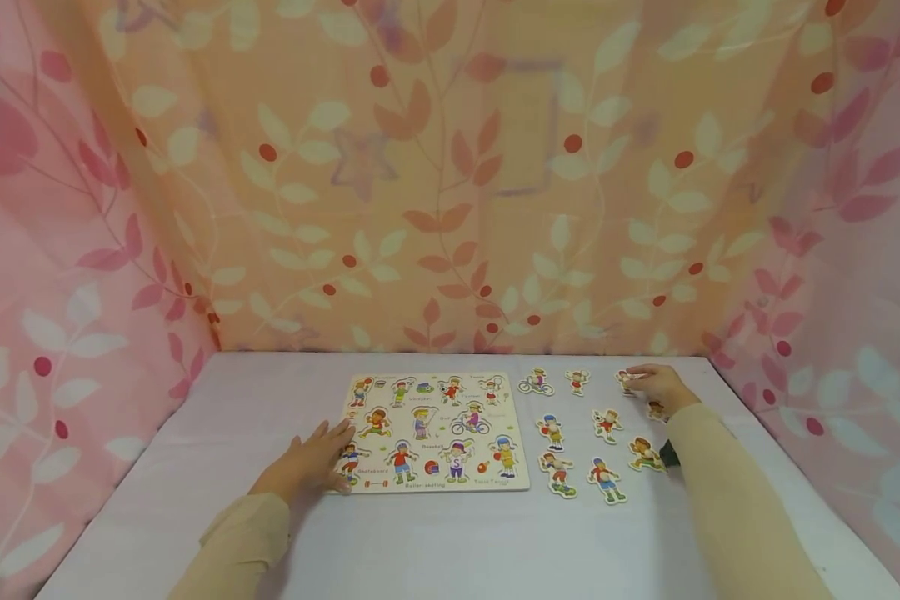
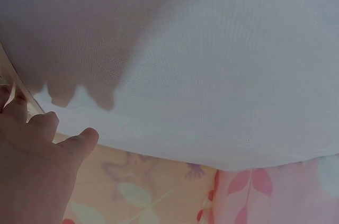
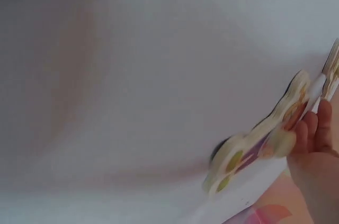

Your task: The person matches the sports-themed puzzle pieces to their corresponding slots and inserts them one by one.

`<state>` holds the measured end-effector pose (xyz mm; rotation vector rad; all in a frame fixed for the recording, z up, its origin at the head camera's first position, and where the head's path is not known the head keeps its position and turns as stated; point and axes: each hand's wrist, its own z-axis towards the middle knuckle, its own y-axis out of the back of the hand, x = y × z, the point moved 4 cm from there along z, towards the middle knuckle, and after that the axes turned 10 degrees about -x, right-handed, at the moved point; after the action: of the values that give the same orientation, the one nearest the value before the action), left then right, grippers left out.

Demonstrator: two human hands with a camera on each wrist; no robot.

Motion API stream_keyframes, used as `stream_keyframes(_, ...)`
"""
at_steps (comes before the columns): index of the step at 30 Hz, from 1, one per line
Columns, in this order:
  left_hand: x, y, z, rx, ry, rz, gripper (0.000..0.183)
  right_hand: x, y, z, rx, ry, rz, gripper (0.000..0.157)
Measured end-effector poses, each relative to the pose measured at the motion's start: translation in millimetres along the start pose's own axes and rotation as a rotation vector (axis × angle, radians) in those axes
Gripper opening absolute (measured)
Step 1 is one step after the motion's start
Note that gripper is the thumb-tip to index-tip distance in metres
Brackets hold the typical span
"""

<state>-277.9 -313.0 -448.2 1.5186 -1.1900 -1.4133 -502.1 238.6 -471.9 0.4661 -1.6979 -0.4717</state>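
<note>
White cloth, smooth with a faint weave in the left wrist view, covers the table (image 1: pixel 435 542), bare along its near edge, where two beige sleeves (image 1: pixel 243 533) reach in. Working from a distance, I find the nearest cutouts to the right of the board: a skateboarder piece (image 1: pixel 558 476), a skater piece (image 1: pixel 607 481) and, slightly farther, a runner piece (image 1: pixel 648 454).

Left of them lies the printed board (image 1: pixel 390 462), flat, thin and rectangular, covered with outlined sports figures. The left hand (image 1: pixel 307 458) rests at its left edge, fingers straight and spread; I'd keep that pressure light and steady so the board doesn't skid on the cloth.

Beyond, a blue-capped piece (image 1: pixel 551 432) and a red-shirted piece (image 1: pixel 606 425) lie in a middle row. Farther still are a cyclist piece (image 1: pixel 537 382), a racket piece (image 1: pixel 577 382) and the far-right piece (image 1: pixel 624 382). The right hand (image 1: pixel 660 387) has its fingertips on this last one; I can't tell whether they pinch it. I'd take it by its pale, rounded rim and lift level, clearing the half-covered piece (image 1: pixel 656 409) under the wrist. Behind everything hangs a soft, leaf-patterned curtain (image 1: pixel 435 167).
</note>
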Motion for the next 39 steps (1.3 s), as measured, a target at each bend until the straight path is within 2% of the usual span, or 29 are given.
stream_keyframes(7, -4.1, 1.0, -2.0, -0.003, -0.008, 0.003, 0.098, -2.2, 6.2, -11.8, -0.057, -0.11, 0.013, 0.053)
stream_keyframes(14, -8.6, 2.9, -6.0, -0.005, -0.019, -0.01, 0.098, 3.6, 12.2, -20.1, -0.085, -0.081, -0.037, 0.049)
stream_keyframes(19, -7.0, 1.6, -5.2, -0.003, -0.025, -0.009, 0.098, 3.8, 12.8, -16.8, -0.128, -0.121, -0.049, 0.038)
stream_keyframes(23, -3.0, 2.5, -2.5, -0.013, -0.035, 0.018, 0.098, 8.4, 10.4, -14.1, -0.14, -0.142, -0.056, 0.035)
stream_keyframes(29, -2.7, 7.4, -1.4, -0.007, -0.033, 0.013, 0.098, 18.1, 10.3, -14.7, -0.132, -0.184, 0.05, 0.017)
stream_keyframes(33, -2.8, 7.5, -1.2, -0.008, -0.039, 0.017, 0.097, 23.7, 12.8, -15.8, -0.112, -0.153, 0.15, 0.008)
stream_keyframes(39, 2.2, 1.3, 2.8, 0.011, -0.021, 0.021, 0.097, 33.0, 12.2, -14.2, -0.093, -0.114, 0.215, 0.003)
